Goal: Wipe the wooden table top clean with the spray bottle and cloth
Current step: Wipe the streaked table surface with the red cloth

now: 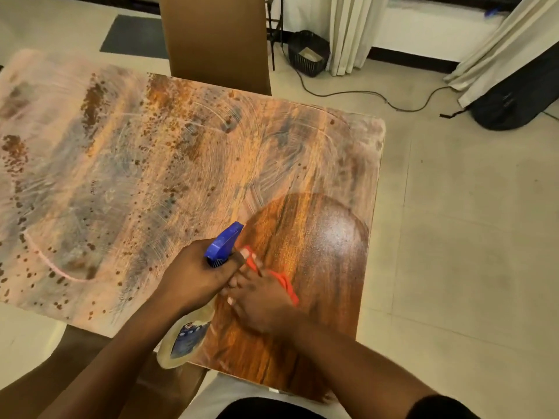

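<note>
- one wooden table top (151, 164) is seen, rectangular with rounded corners; most of it is covered by a chalky, pale film with swirl marks and many brown speckles.
- at the near right corner a rounded patch of glossy, dark-grained wood is laid bare, with a soft glare on it.
- one spray bottle (223, 243) is gripped by the left hand (196, 279), the fingers wrapped round its neck; the blue plastic trigger head is pointed away over the table, and the translucent body with a blue label hangs below the hand at the near edge.
- one orange cloth (286, 282), bunched into soft folds, is pressed onto the bare wood under the right hand (260, 300), whose fingers are bent over it and grip it.
- the two hands are touching.
- beyond the table one brown chair back (214, 40), smooth and flat, is seen.
- on the pale tiled floor one dark slatted basket (308, 52) and one thin black cable (363, 93) are seen, by two pale pleated curtains (351, 31).
</note>
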Demonstrator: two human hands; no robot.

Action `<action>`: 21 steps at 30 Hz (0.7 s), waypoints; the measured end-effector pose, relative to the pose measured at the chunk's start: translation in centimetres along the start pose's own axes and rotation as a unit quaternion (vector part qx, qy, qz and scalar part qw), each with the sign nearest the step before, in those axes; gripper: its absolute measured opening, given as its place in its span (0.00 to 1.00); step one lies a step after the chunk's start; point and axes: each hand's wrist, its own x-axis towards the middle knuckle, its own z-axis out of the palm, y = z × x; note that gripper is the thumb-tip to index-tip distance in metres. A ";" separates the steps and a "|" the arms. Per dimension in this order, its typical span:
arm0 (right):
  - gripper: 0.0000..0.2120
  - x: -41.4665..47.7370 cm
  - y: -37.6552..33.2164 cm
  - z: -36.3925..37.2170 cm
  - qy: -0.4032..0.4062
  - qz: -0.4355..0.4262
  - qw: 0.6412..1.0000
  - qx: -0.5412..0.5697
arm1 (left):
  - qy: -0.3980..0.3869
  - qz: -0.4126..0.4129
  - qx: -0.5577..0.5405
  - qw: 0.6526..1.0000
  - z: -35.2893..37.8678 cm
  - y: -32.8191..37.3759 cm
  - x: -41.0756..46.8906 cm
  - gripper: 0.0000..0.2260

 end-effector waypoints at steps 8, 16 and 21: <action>0.27 -11.5 2.9 1.8 -0.022 0.073 0.997 -0.002 | -0.038 0.013 -0.001 0.999 0.0 1.1 3.5 0.17; 0.30 -11.9 14.3 -4.3 0.039 0.302 0.952 0.011 | -0.055 0.033 -0.012 0.998 -0.4 1.4 5.1 0.13; 0.30 -5.3 19.8 -9.0 0.089 0.384 0.919 0.023 | -0.047 0.039 0.012 0.998 -1.1 1.1 6.1 0.16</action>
